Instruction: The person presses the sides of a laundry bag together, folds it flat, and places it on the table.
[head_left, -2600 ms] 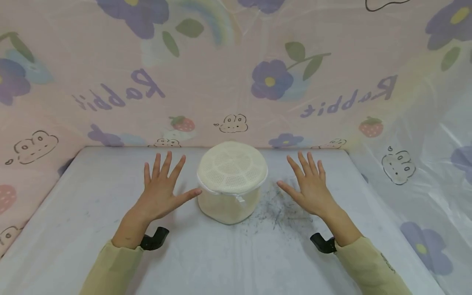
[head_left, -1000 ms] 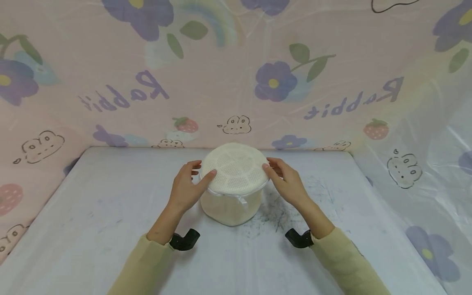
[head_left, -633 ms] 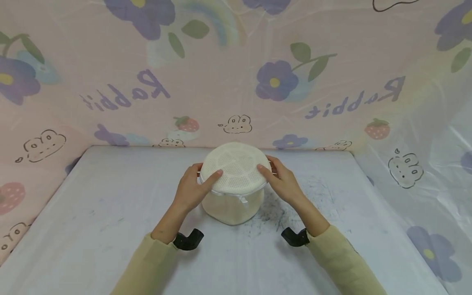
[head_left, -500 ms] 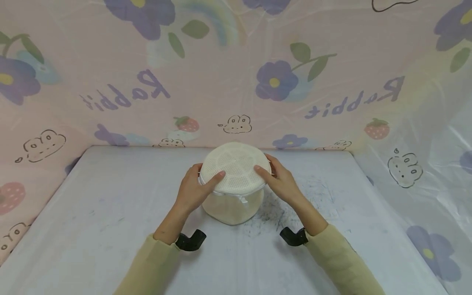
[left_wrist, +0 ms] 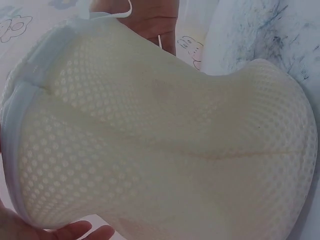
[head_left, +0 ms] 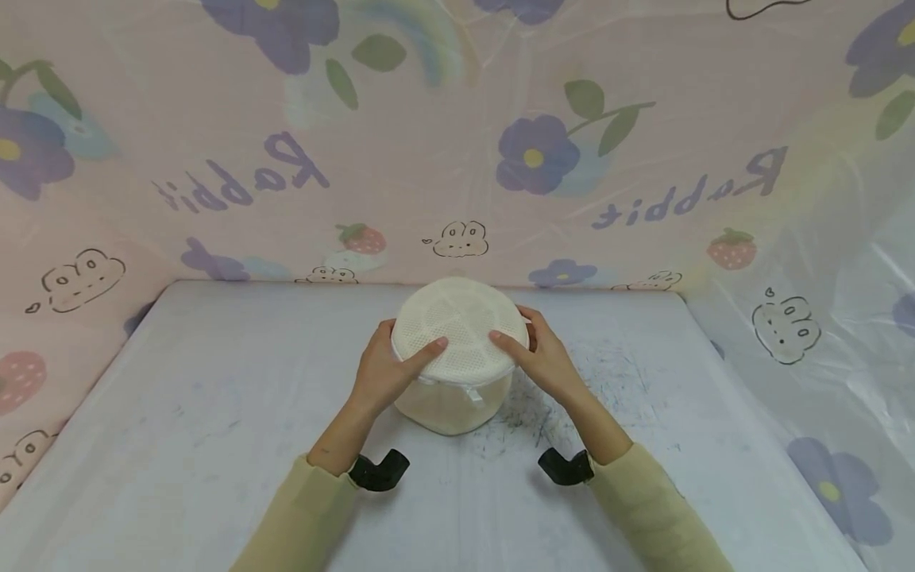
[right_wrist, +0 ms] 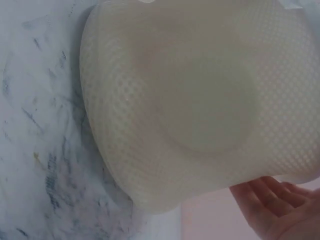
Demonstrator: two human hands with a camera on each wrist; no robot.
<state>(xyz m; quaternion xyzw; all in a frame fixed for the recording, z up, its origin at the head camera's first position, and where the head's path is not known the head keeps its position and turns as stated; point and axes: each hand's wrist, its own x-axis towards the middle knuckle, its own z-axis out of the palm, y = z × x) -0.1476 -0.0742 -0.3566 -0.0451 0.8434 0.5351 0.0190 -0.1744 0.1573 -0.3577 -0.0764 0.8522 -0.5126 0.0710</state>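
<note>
The cream mesh bag [head_left: 461, 357], held from both sides. It stands upright at the middle of the white table [head_left: 457, 508], toward the far edge, its base apparently resting there. The left hand [head_left: 386, 367] grips its left side, thumb over the lid panel [head_left: 465, 314] and fingers curled under the rim [left_wrist: 15, 132]; the right hand [head_left: 546, 357] grips the right side likewise, its fingers partly hidden. The honeycomb wall [left_wrist: 100, 130] is creased and bows inward, suggesting a soft, light body (the darker round patch [right_wrist: 210, 105] may be padding or contents; one cannot tell). The texture should resist slipping, and breakage seems unlikely, though squeezing the wall would buckle it. The banded rim looks stiffest, so opposed holds at left and right suit it best.
</note>
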